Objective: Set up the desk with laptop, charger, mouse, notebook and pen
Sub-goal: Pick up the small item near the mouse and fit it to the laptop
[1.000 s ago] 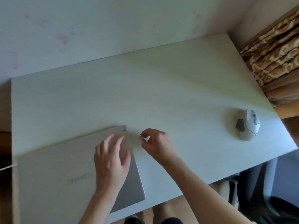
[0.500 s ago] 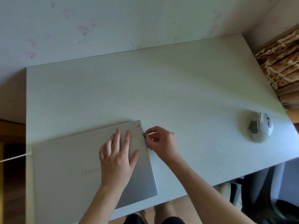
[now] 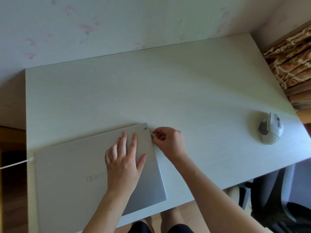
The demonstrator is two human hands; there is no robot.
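A closed silver laptop lies at the near left of the white desk. My left hand rests flat on its lid, fingers spread. My right hand pinches a small USB dongle right at the laptop's right edge, near the back corner. A white charger cable runs off the desk's left side from the laptop's left edge. At the desk's right end sits a white and grey mouse. No notebook or pen is in view.
A wall with faint pink marks stands behind the desk. Patterned fabric lies past the desk's right end. A dark office chair stands at the near right, and my knees show below the desk's front edge.
My right hand has brought the dongle from a short gap away up to the laptop's right edge. My left hand stays flat on the lid. The camera view has shifted.
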